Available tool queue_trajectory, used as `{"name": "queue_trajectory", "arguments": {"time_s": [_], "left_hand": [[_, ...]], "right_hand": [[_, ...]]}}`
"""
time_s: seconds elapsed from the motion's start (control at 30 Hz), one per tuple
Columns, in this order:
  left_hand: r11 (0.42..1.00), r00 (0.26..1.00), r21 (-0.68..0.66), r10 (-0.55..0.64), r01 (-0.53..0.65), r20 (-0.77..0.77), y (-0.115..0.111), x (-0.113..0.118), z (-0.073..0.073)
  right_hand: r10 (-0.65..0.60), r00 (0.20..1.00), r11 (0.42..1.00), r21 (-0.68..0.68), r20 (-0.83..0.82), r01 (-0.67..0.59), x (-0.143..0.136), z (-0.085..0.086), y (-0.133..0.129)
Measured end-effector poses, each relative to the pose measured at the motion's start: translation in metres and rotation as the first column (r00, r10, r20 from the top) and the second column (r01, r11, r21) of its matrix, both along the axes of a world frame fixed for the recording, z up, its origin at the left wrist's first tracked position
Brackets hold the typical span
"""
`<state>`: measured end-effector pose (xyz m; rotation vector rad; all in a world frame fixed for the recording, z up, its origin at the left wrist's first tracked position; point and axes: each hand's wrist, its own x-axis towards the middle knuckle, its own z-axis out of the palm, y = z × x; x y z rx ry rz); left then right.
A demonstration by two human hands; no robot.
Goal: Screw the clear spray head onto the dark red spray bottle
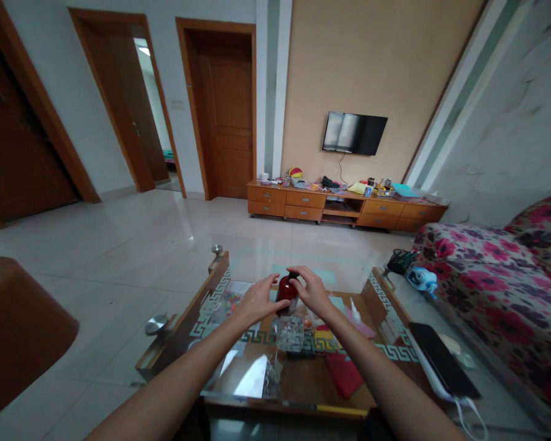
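Dark red bottle (pixel 286 293) with black cap. Glass-topped counter (pixel 211 288) edged in white key-pattern border. Pink-and-dark floral sofa (pixel 500 269). Orange-brown doors (pixel 229 110), peach wall (pixel 376 67), black television (pixel 354 133).

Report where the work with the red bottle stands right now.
Done: the red bottle is lifted above the glass coffee table. In hand: the left hand grips its body while the right hand sits on its dark cap. Left: the cap looks still on; the clear glass dish below appears empty.
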<state>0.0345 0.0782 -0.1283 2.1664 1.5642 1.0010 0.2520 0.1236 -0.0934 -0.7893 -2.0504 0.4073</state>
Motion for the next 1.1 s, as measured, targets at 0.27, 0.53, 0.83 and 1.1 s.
{"name": "queue_trajectory", "arguments": {"time_s": [0.27,0.53,0.83,1.1], "left_hand": [[0.999,0.998,-0.014,-0.044,0.045,0.037,0.001,-0.003,-0.004],[0.998,0.999,0.051,-0.045,0.046,-0.022,-0.001,0.013,0.001],[0.998,1.0,0.059,-0.008,0.01,-0.024,-0.001,0.013,0.003],[0.997,1.0,0.077,0.005,-0.004,-0.018,-0.008,-0.018,0.004]], "right_hand": [[-0.03,0.994,0.999,-0.035,-0.106,0.027,-0.003,0.001,-0.004],[-0.138,0.974,0.989,-0.081,-0.182,0.126,0.022,-0.008,0.021],[-0.459,0.857,0.872,-0.066,0.236,0.485,0.13,-0.038,0.026],[-0.486,0.801,0.855,0.003,0.351,0.518,0.138,-0.029,0.022]]}}
